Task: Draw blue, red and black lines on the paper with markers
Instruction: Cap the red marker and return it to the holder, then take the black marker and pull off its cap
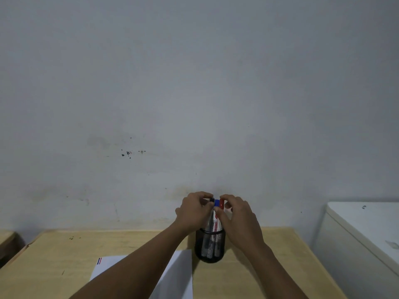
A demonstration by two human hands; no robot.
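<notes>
Ten fingers [210, 205] around upright markers [217, 205]

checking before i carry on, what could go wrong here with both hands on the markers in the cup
The mesh cup looks narrow and stands unheld, so pulling a marker could tip it. Both hands, left hand and right hand, crowd the blue cap and red cap, so the wrong marker might come out. The paper lies beside the cup.
</notes>
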